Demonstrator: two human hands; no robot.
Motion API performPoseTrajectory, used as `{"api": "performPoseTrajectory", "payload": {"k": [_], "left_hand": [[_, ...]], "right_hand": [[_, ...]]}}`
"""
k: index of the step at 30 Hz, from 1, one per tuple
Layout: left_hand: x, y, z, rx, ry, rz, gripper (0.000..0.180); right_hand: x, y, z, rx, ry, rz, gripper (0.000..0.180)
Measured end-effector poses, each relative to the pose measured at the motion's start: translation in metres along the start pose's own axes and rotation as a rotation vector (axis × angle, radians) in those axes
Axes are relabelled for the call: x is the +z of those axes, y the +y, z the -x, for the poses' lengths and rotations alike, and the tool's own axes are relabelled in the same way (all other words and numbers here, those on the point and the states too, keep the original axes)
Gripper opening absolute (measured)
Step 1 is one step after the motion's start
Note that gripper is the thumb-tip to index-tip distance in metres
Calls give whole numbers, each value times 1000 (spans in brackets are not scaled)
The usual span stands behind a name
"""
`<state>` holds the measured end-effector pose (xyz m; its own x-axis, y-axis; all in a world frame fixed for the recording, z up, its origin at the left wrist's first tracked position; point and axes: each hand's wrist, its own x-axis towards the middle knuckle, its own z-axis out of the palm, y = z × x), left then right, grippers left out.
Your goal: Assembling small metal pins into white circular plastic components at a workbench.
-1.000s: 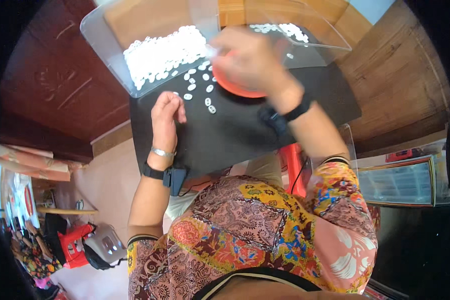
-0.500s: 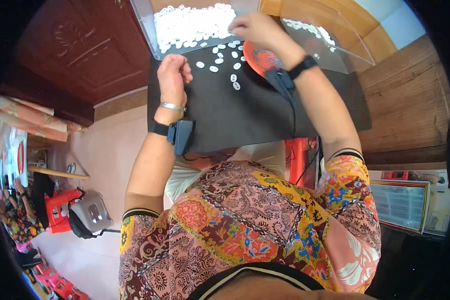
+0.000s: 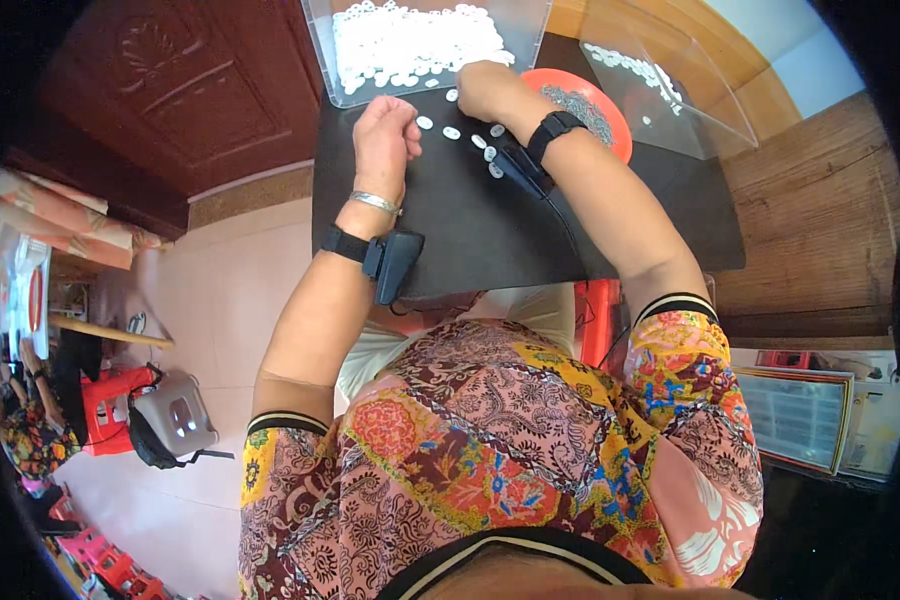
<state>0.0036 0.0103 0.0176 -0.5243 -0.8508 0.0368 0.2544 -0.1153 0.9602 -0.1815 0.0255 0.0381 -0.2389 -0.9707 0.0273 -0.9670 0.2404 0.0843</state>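
Note:
My left hand is raised over the dark tabletop, fingers curled inward. Whatever it may hold is hidden. Beside its fingertips lies a small white oval piece with what look like two holes. Bent at the wrist, my right hand is closed above the table, just in front of the clear plastic bin. Its fingertips face away, so I cannot make out what they grip. Near its forearm more white oval pieces are scattered. An orange-red plate of small grey metal pieces lies right of that hand.
A heap of white oval pieces fills the bin. At the right stands a second clear box with some more white pieces. Wooden panelling borders the table's right side. A black device with a cord hangs from my right wrist.
My right hand has come nearer and to the left, off the bin's rim, uncovering the grey pieces on the plate. The left hand has shifted slightly right. The whole view has shifted a little.

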Motion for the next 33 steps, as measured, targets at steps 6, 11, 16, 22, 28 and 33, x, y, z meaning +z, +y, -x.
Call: {"api": "performPoseTrajectory", "payload": {"k": [6,11,16,22,28,33], "left_hand": [[7,-3,2,-134,-122,-137,14],[8,-5,9,-58,-294,-184,13],[13,0,14,-26,-346,-225,13],[13,5,18,-64,-298,-98,14],[12,-1,16,-107,-336,-75,15],[14,-5,16,-111,-367,-17,16]], "right_hand": [[-22,8,32,-138,-138,-894,17],[-35,-6,66,-140,-159,-1079,14],[-35,1,77,-149,-188,-1060,15],[-23,5,92,-150,-25,-1312,17],[-20,-5,101,-214,136,-1220,15],[-22,-10,109,-164,241,-1099,11]]}}
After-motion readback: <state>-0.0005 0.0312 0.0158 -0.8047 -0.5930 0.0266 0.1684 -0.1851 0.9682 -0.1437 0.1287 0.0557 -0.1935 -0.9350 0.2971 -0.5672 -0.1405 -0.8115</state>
